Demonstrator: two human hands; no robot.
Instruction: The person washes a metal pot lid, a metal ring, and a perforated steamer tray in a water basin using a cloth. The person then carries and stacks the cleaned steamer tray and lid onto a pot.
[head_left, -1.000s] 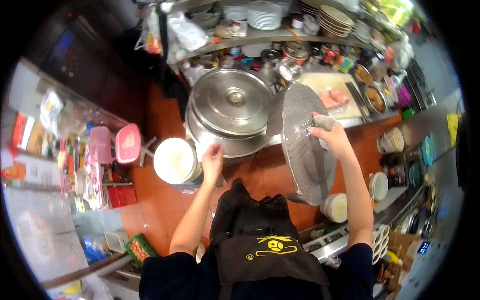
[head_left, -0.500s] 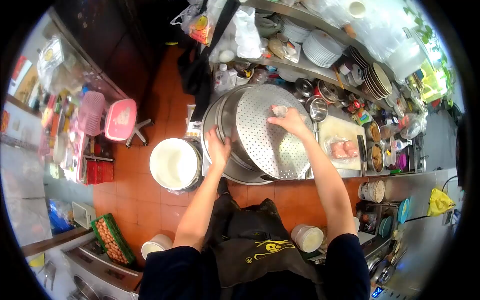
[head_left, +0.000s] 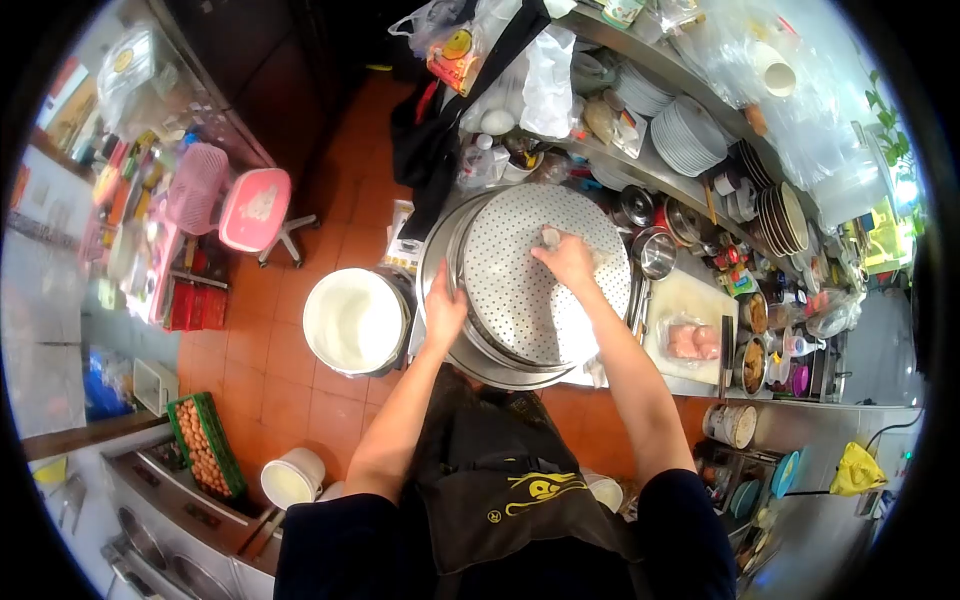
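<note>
A large round perforated metal lid lies over a wide steel pot, nearly covering it. My right hand is closed around the pale knob near the lid's far middle. At the pot's left side, my left hand grips the rim close to the lid's edge; some fingers are hidden against the metal. The lid hides what is inside the pot.
A white bucket stands left of the pot. To the right, a cutting board holds bagged pink meat. Stacked plates fill the shelf behind. A pink chair and an egg crate are further left.
The perforated lid has shifted left and levelled over the pot, with my right hand still on its knob. My left hand stays at the rim, and the view has turned slightly.
</note>
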